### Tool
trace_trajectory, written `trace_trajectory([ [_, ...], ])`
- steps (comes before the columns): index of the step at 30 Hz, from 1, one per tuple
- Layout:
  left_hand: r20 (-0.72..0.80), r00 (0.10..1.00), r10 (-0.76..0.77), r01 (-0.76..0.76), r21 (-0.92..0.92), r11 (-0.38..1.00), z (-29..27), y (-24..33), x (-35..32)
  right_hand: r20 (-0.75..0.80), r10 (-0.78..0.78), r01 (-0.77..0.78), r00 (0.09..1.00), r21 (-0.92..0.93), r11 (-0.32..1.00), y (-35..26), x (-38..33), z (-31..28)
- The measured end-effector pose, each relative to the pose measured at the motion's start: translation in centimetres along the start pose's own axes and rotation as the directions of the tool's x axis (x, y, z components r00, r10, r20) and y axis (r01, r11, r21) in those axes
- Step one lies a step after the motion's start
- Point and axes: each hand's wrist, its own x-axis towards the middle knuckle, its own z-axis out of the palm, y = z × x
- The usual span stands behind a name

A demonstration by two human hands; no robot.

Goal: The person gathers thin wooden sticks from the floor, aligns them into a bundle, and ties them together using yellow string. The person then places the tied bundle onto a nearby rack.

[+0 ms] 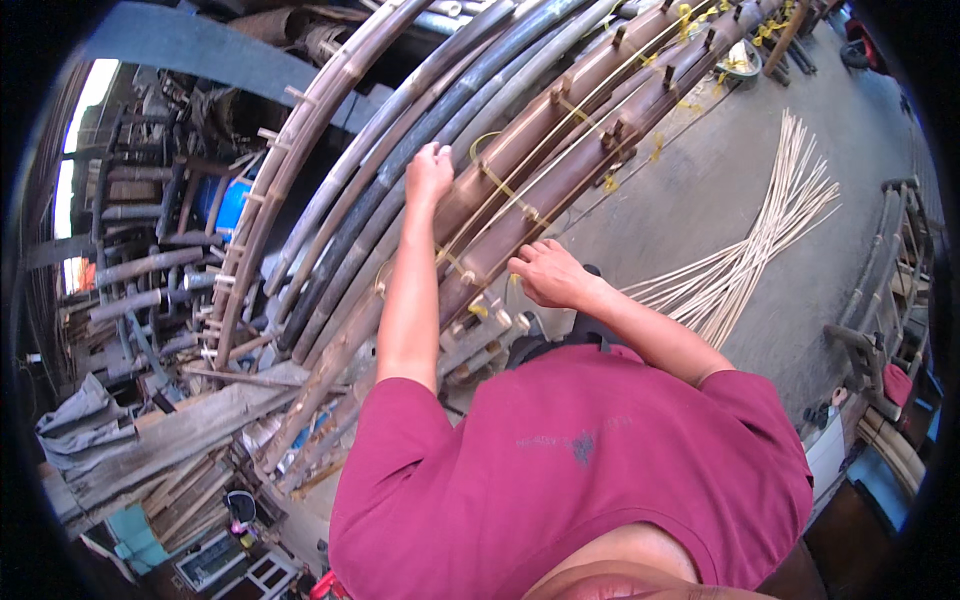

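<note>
Gripping the upper edge of the brown bamboo poles (560, 150), my left hand (428, 172) curls its fingers over them at about eleven o'clock from the middle of the view, arm stretched straight up from my shoulder. My right hand (548, 274) lies just right of centre, fingers bent and resting on the lower pole's side; whether it pinches anything I cannot tell, though a thin yellow strip (498, 180) runs across the poles between my two hands, looped at its upper end near my left hand.

Those poles run in a long curve from seven o'clock up to one o'clock, with short wooden pegs (612, 130) sticking out of them and more yellow ties (690, 18) farther along toward one o'clock. Just beside them on the left lie darker grey poles (400, 150), following the same curve, and outside those a paler pole with pegs (262, 190) along it.

At three o'clock a bundle of thin pale cane strips (760, 240) fans out on the grey concrete floor (720, 160), well apart from my hands. At nine o'clock stand stacked bamboo frames (140, 270) with a blue object (232, 205) behind them. Rough wooden planks (180, 430) lie at eight o'clock. My dark-red shirt (560, 480) fills the view at six o'clock.
</note>
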Motion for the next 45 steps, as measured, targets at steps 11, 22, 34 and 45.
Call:
trace_trajectory([
  [11, 0.105, 0.990, -0.092, 0.079, 0.121, 0.990, -4.0, -1.3, -18.9, -0.237, 0.749, 0.001, 0.618, 0.954, 0.301, -11.9, 8.9, 4.3],
  [22, 0.082, 0.978, -0.193, 0.191, 0.026, 0.981, -4.3, -2.5, -18.0, 0.274, 0.090, -0.196, 0.957, 0.391, 0.899, -3.9, 20.8, 2.5],
  [34, -0.062, 0.995, -0.081, 0.017, -0.680, 0.733, -9.6, 2.7, -11.9, 0.462, -0.157, -0.271, 0.873, 0.727, 0.631, -6.9, 3.1, 4.8],
  [45, 0.425, 0.896, -0.125, 0.375, -0.578, 0.725, -0.6, -16.5, -3.7, 0.179, -0.329, -0.216, 0.927, 0.973, -0.079, -9.5, 13.4, -3.6],
])
